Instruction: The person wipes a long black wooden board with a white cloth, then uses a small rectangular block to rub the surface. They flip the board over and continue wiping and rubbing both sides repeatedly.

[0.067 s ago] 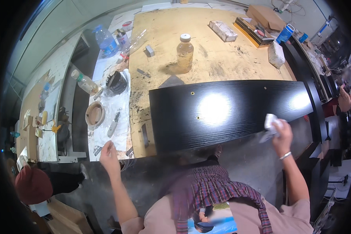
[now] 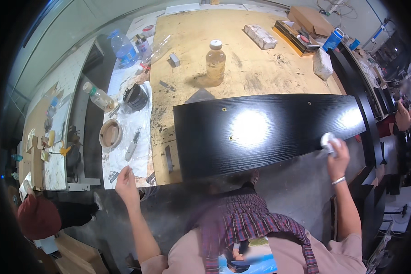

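A glossy black wood-grain board (image 2: 205,153) with several small brass-coloured holes lies on the yellowish worktable (image 2: 182,36). My right hand (image 2: 338,160) grips a crumpled white cloth (image 2: 327,141) at the board's near right edge. My left hand (image 2: 127,183) has its fingertips pinched together by the table's front left edge; whatever is in them, if anything, is too small to make out. Just beyond those fingers, a utility knife (image 2: 131,150) rests on a white cloth sheet (image 2: 141,157), beside a round tape roll (image 2: 110,134) and a dark, stained pot (image 2: 136,97).
A capped bottle of yellowish liquid (image 2: 215,64) stands behind the board. Farther back are wrapped blocks (image 2: 260,36) and an open box (image 2: 297,39). A large plastic bottle (image 2: 122,48) stands back left. At lower left is another person (image 2: 39,217); black panels (image 2: 363,114) line the right.
My right hand has slid a little to the right along the board's near edge, taking the white cloth with it. My left hand stays almost in place.
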### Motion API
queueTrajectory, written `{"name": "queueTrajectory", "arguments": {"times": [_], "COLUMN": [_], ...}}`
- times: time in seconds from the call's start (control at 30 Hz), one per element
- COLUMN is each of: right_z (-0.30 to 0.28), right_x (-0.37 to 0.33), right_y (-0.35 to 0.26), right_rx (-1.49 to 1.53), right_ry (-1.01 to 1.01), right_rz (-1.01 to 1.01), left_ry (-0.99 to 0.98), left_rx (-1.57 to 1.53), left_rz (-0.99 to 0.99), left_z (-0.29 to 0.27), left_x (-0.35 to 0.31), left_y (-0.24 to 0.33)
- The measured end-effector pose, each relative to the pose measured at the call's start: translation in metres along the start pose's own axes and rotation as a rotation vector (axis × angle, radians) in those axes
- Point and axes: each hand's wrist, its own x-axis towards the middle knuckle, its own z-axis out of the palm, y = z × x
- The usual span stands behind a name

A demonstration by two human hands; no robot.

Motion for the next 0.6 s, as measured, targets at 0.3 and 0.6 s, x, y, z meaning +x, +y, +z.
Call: {"name": "queueTrajectory", "arguments": {"times": [0.3,0.6], "right_z": [0.041,0.019], "right_x": [-0.012,0.015], "right_y": [-0.262,-0.276], "right_rx": [0.493,1.247], "right_ry": [-0.261,-0.658], "right_rz": [-0.687,-0.207], "left_ry": [-0.171,-0.762], "left_rx": [-0.162,-0.125], "left_rz": [0.149,0.507], "left_z": [0.055,0.089], "left_x": [0.003,-0.069], "left_y": [0.097,0.215]}}
